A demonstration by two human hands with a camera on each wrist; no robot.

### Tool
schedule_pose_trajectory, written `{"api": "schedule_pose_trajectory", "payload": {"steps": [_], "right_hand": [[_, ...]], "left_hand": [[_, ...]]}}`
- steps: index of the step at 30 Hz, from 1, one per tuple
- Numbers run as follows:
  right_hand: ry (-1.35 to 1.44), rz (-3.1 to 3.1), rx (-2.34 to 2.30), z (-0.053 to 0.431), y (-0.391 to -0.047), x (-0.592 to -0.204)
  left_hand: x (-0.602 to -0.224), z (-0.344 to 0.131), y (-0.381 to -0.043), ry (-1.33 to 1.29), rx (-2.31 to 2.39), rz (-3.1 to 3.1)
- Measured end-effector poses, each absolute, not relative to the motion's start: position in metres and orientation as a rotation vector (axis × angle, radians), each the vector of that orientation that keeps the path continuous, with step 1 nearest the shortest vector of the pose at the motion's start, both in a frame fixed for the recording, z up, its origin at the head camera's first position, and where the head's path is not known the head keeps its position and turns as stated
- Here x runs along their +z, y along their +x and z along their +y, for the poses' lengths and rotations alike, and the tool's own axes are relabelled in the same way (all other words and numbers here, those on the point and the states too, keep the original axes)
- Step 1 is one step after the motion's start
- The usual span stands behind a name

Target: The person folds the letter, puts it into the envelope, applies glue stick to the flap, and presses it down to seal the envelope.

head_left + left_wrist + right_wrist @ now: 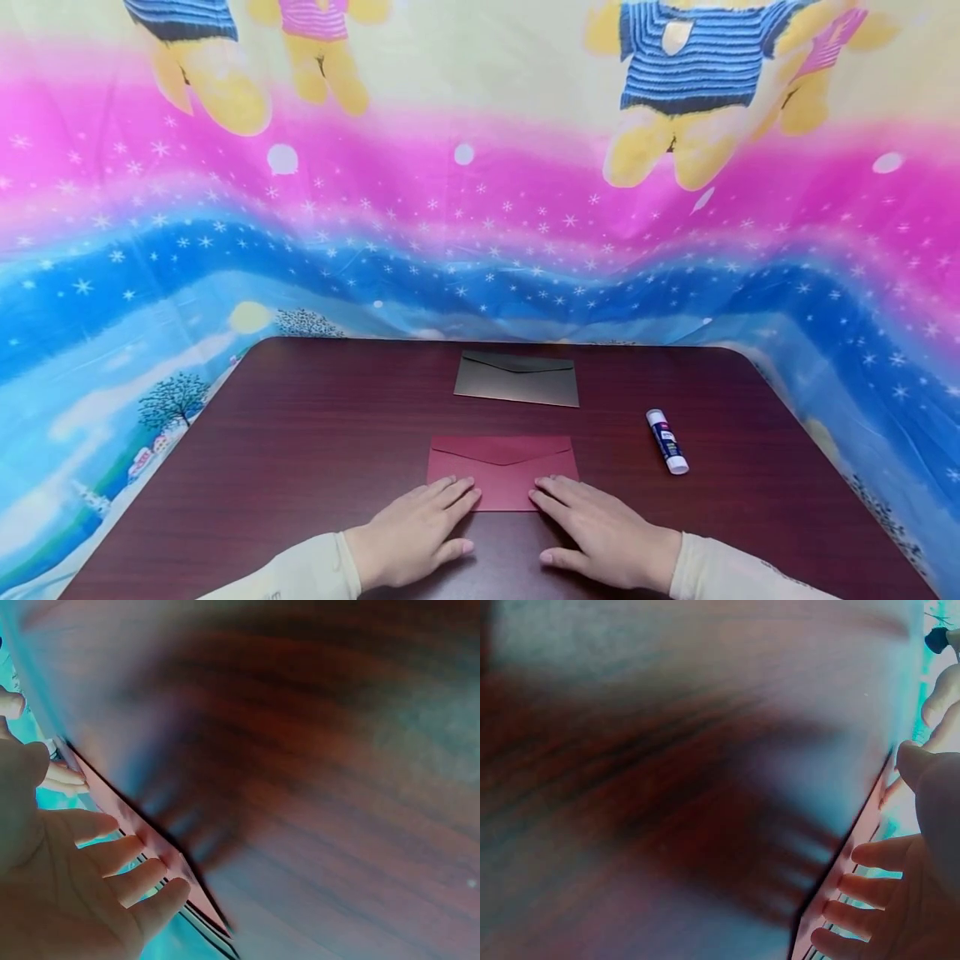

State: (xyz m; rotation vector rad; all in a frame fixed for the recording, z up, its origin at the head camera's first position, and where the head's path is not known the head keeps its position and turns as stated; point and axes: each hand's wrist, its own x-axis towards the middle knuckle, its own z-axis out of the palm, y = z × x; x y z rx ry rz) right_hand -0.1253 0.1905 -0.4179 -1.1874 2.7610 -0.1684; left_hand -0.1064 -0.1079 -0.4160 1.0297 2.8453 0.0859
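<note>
A red envelope (501, 479) lies flat on the dark wooden table, its pointed flap folded down on the far side. My left hand (416, 529) rests its straight fingertips on the envelope's near left corner, thumb out to the side. On the near right corner, my right hand (603, 529) touches the paper the same way. The left wrist view shows the left fingers (154, 900) spread along the envelope's (142, 832) edge. In the right wrist view the right fingers (870, 889) reach the envelope (840, 870) too. Neither hand grips anything.
A dark grey-brown envelope (517, 382) with its flap down lies near the table's far edge. To the right is a glue stick (667, 442) with a white cap, lying on its side. A printed curtain (480, 208) hangs behind and around the table (315, 433).
</note>
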Motion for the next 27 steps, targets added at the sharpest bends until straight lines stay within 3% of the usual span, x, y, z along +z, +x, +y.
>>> {"api": "schedule_pose_trajectory", "payload": {"steps": [27], "right_hand": [[-1.263,2.739,-0.154,0.142,-0.139,-0.424]], "left_hand": [[-0.418,-0.147,-0.112,0.914,0.27,2.946]]}}
